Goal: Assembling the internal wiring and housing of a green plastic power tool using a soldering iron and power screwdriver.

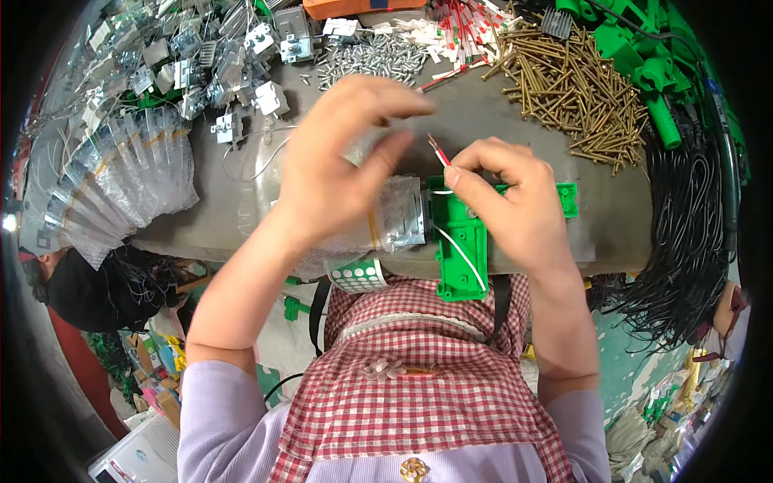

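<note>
Between thumb and forefinger, my right hand (511, 193) pinches a thin red-and-white wired piece (440, 154), its bare metallic tip pointing up and left. Below that hand lies a green plastic housing (461, 262) with raised screw posts, at the table's near edge. A white wire (463, 256) runs across its inside. My left hand (342, 153) is raised just left of the piece, thumb and fingers apart, fingertips slightly blurred, nothing visible in them. Under it, a clear plastic pouch with a silvery edge (407, 213) touches the housing's left side.
Brass-coloured long screws (564, 88) and short silver screws (370, 60) lie in heaps at the back. Metal-and-white socket parts (193, 68) and bubble-wrap pouches (137, 173) spread at left. Green housings (644, 48) and black cables (684, 217) crowd the right. A green-dotted sticker sheet (358, 275) overhangs the near edge.
</note>
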Available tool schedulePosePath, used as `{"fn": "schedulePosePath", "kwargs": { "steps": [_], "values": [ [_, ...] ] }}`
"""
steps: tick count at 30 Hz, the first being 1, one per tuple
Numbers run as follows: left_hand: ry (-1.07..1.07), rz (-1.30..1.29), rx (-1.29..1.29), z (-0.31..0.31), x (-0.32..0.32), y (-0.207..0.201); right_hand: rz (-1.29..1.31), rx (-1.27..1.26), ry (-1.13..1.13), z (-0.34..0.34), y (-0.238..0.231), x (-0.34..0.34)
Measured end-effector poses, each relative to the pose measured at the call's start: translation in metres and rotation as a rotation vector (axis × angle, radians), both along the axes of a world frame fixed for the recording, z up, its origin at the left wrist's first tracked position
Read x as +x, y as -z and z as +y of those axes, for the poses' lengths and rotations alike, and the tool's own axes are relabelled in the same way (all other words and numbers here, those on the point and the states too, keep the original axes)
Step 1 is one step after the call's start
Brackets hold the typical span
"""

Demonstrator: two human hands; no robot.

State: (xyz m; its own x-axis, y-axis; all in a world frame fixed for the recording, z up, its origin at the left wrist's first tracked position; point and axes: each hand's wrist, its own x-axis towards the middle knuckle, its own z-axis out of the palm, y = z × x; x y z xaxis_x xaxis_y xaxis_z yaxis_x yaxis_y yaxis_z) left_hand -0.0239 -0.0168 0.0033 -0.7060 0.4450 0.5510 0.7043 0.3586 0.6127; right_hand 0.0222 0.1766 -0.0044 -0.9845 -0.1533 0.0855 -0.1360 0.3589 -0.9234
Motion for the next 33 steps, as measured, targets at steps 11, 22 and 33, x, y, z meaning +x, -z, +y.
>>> {"fn": "schedulePosePath", "kwargs": {
  "steps": [11,22,33],
  "values": [
    [0.233,0.523,-0.295,-0.010,-0.015,-0.008,-0.211,-0.032,-0.182,0.009,-0.012,-0.008],
    [0.179,0.573,-0.339,-0.011,-0.011,-0.006,-0.183,-0.013,-0.188,0.010,-0.010,-0.009],
    [-0.061,0.307,-0.294,0.010,0.011,-0.011,0.425,0.314,-0.091,-0.004,0.001,-0.007]
  ]
}}
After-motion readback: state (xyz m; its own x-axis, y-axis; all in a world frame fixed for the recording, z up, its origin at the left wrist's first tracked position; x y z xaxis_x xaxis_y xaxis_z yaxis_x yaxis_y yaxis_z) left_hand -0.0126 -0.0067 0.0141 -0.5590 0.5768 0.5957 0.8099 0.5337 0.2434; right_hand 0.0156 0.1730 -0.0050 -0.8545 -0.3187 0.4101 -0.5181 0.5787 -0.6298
